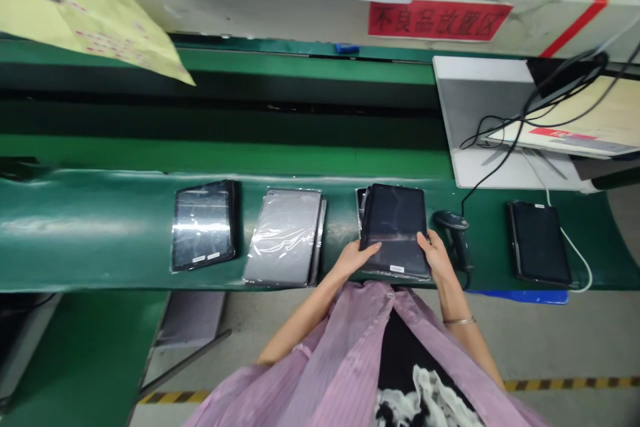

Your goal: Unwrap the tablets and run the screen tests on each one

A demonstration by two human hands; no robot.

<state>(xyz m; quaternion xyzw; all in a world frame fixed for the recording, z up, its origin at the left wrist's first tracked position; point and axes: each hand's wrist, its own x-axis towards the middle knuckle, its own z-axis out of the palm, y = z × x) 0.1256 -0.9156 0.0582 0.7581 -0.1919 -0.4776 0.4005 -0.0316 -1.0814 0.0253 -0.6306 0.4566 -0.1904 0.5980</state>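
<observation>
Left hand (351, 258) and right hand (436, 256) grasp opposite sides of the dark tablet (397, 217), thumbs (372, 251) on its face. Tablet is at green worktop's (127, 260) near edge, between silver tablets (284, 233) and scanner (456, 235)

A yellow sheet (95, 10) is hanging far left, a red Chinese-lettered label (437, 20) is sticking to the far shelf (280, 7), black cables (521, 121) are looping far right, striped floor tape (575, 384) is lying near right.
</observation>
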